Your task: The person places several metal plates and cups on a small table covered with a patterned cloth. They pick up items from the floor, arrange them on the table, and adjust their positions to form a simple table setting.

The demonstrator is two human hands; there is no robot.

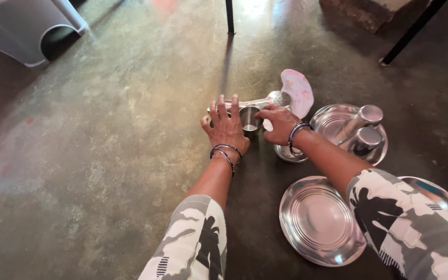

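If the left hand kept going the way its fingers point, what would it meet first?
Probably the handle of the slotted steel spoon, which lies just beyond the left hand and its fingertips; depth is unclear, so they may already touch.

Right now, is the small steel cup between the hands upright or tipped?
Upright: the small steel cup stands on the floor, its round open mouth facing up.

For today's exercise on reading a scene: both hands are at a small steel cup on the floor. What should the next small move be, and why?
Probably close the right hand around the small steel cup and lift it straight up. The cup stands upright between both hands, the left hand lies spread and flat beside it, and a slotted spoon lies close behind, so a sideways pull might knock it.
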